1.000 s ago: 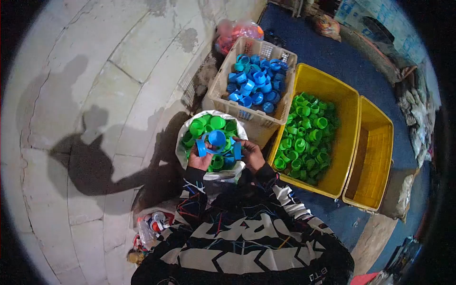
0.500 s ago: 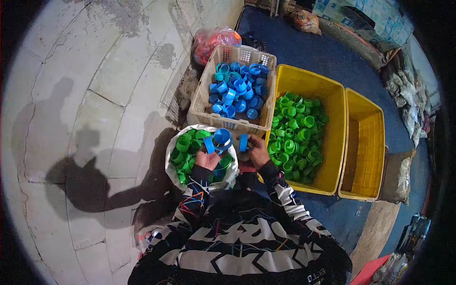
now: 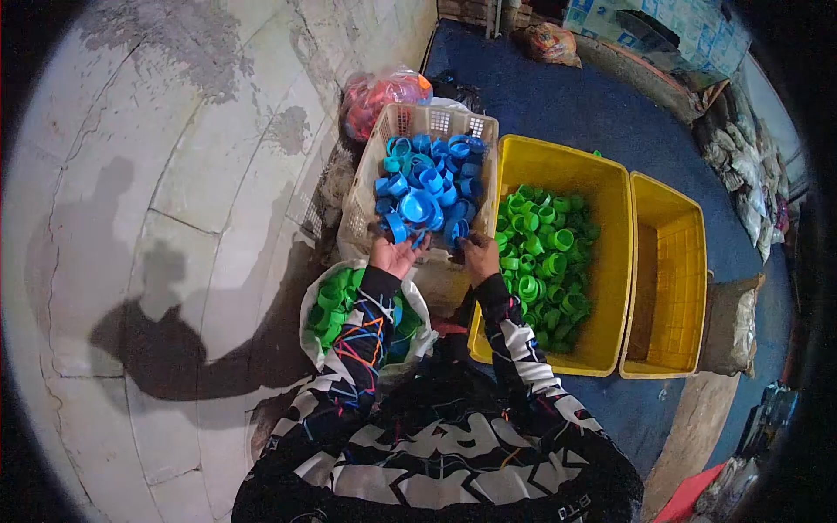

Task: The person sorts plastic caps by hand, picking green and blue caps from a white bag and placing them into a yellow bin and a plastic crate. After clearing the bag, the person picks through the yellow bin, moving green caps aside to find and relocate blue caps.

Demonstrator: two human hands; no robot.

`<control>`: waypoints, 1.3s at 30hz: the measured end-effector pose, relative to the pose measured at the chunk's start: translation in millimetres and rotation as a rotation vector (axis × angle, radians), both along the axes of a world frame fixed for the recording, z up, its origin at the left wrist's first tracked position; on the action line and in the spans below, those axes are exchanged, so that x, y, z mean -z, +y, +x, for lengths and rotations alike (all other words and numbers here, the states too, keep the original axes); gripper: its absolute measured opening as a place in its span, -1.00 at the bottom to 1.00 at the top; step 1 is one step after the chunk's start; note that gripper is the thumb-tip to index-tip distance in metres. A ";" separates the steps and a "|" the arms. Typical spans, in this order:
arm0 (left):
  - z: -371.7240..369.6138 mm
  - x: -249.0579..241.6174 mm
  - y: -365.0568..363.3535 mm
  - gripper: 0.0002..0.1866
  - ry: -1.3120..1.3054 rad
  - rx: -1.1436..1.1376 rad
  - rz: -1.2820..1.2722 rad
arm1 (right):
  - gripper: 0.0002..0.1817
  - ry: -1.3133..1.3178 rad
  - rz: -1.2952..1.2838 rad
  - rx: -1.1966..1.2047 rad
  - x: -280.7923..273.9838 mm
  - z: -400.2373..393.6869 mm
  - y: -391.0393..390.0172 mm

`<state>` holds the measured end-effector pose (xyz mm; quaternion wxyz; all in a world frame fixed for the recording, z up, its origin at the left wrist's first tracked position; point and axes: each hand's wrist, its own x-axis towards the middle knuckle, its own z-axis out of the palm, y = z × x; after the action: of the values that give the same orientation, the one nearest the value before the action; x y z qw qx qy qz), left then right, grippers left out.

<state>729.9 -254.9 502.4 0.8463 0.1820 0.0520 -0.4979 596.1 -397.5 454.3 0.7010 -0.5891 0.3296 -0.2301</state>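
Note:
My left hand [image 3: 397, 255] is palm up at the near rim of the beige crate [image 3: 356, 213], its fingers curled under blue plastic caps [image 3: 397, 227]. Beside it, my right hand [image 3: 479, 260] reaches to the same rim, fingers closed on a blue cap [image 3: 455, 231]. Inside the crate lies a heap of blue and a few teal ring-shaped caps [image 3: 432, 179]. Below my left forearm stands a white sack [image 3: 309, 307] with green caps [image 3: 333, 301] in it and some blue ones partly hidden by the sleeve.
A yellow bin [image 3: 610, 261] to the right holds many green caps [image 3: 545, 253]. Next to it stands a second yellow bin [image 3: 667, 270]. Behind the crate sits a clear bag of red items [image 3: 384, 98]. A pale wall [image 3: 174, 261] borders the left side.
Both hands have moved forward from above the white sack to the near edge of the crate, carrying the blue caps there.

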 end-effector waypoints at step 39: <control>-114.2 20.6 293.2 -0.76 -0.956 -0.503 1.609 | -0.68 0.139 -0.909 -0.626 23.5 109.6 246.2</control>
<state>615.7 38.3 481.8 0.4822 0.8736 0.0652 0.0090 705.7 -151.3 430.8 0.3877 -0.9159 0.0517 -0.0903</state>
